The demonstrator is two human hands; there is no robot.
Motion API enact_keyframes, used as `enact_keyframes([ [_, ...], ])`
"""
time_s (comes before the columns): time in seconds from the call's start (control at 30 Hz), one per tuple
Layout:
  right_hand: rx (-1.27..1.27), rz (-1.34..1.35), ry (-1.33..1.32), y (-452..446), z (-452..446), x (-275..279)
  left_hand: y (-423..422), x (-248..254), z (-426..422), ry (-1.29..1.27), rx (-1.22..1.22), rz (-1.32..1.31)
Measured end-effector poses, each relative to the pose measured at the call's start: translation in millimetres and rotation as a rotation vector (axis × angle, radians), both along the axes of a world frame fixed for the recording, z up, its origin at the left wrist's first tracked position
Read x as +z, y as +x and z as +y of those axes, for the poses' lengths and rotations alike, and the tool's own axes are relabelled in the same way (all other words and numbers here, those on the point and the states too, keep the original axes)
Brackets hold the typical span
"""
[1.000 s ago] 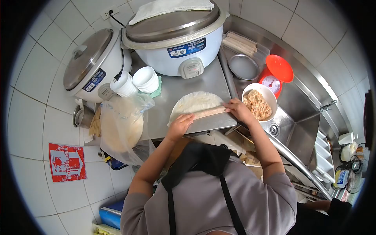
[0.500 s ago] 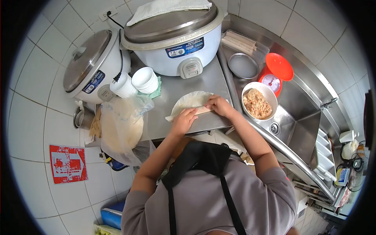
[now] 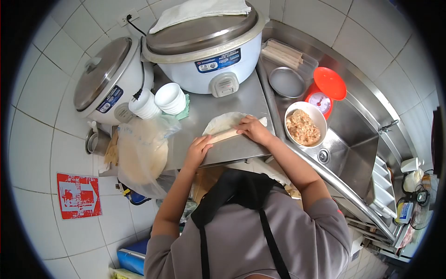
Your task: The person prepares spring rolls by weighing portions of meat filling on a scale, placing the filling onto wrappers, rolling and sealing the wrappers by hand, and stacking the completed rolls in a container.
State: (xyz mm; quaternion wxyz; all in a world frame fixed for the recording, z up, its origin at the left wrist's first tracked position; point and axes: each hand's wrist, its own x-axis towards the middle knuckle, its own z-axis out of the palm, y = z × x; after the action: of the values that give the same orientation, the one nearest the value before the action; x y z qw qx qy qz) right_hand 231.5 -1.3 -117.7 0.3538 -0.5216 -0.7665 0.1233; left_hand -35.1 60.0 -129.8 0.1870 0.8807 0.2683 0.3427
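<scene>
A thin round spring roll wrapper (image 3: 222, 122) lies on the steel counter, its near side folded into a long narrow roll. My left hand (image 3: 199, 149) grips the left end of this roll with bent fingers. Toward the other end, my right hand (image 3: 254, 130) curls over the roll, fingers pressed on it. Whatever is inside the roll is hidden. To the right, a white bowl (image 3: 308, 145) holds a chunky, light-brown filling (image 3: 303, 128). At left, a pile of round wrappers (image 3: 144, 158) sits partly under a clear plastic bag (image 3: 160, 126).
Two rice cookers (image 3: 204, 46) stand behind. Stacked white bowls (image 3: 170, 97) are near them. Along the sink's (image 3: 353, 153) far side are a red kitchen scale (image 3: 320, 100), a round metal pan (image 3: 287, 83) and a clear tray (image 3: 312, 63) of finished rolls.
My left hand has slid left and toward me to the roll's end. My right hand has shifted slightly left along it. The folded near edge now shows as a longer roll.
</scene>
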Motion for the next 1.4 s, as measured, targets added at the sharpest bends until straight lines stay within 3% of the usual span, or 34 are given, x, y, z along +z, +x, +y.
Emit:
enact_keyframes([
  [0.17, -0.151, -0.184, -0.037, 26.6, 3.0, 14.0, 11.1, 0.8, -10.4, -0.005, 0.022, -0.006],
  [0.27, -0.809, -0.543, -0.077, 89.3, 30.3, 4.2, 14.5, 4.0, -16.2, -0.020, 0.033, -0.039],
  [0.33, -0.944, -0.642, -0.168, 143.8, 32.9, 14.0, 15.0, 7.8, -19.2, -0.027, 0.057, -0.014],
  [0.37, -1.035, -0.686, -0.340, 162.9, 35.2, 14.7, 14.7, 8.8, -19.9, -0.029, 0.072, -0.002],
  [0.4, -1.032, -0.672, -0.519, 178.6, 38.1, 10.7, 14.8, 8.6, -20.2, 0.000, 0.079, 0.000],
  [0.53, -0.928, -0.645, -0.706, 187.8, 40.9, 12.6, 10.0, 12.3, -20.5, 0.121, 0.131, 0.041],
  [0.67, -0.943, -0.449, -0.620, 176.5, 37.4, 30.1, 9.9, 11.8, -22.3, 0.149, 0.218, 0.072],
  [0.73, -0.851, -0.221, -0.595, 146.8, 38.8, 47.8, 9.9, 11.8, -22.0, 0.146, 0.233, 0.058],
  [0.8, -0.563, -0.172, -0.381, 84.6, 31.8, 53.6, 9.9, 11.6, -23.2, 0.144, 0.257, 0.060],
  [0.83, -0.354, -0.296, -0.300, 67.5, 45.1, 11.5, 9.8, 11.7, -23.4, 0.143, 0.273, 0.069],
  [0.9, -0.439, -0.113, -0.529, -24.6, 31.1, 33.7, 8.4, 10.4, -23.3, 0.135, 0.293, 0.072],
  [0.97, -0.228, -0.179, -0.315, -69.0, 38.9, -12.9, 8.2, 6.3, -21.7, 0.119, 0.302, 0.055],
  [1.07, -0.045, -0.313, -0.270, -92.3, 38.1, -11.2, 8.4, 5.0, -20.7, 0.061, 0.270, 0.019],
  [1.17, -0.442, -0.301, -0.515, -75.3, 25.3, 31.0, 8.2, 8.0, -23.1, 0.017, 0.300, 0.053],
  [1.2, -0.453, -0.401, -0.450, -68.0, 25.4, 26.0, 7.7, 7.8, -21.4, 0.014, 0.301, 0.050],
  [1.4, -0.106, -0.361, -0.420, -77.0, 30.7, 24.1, 7.4, 2.6, -20.4, -0.039, 0.276, 0.036],
])
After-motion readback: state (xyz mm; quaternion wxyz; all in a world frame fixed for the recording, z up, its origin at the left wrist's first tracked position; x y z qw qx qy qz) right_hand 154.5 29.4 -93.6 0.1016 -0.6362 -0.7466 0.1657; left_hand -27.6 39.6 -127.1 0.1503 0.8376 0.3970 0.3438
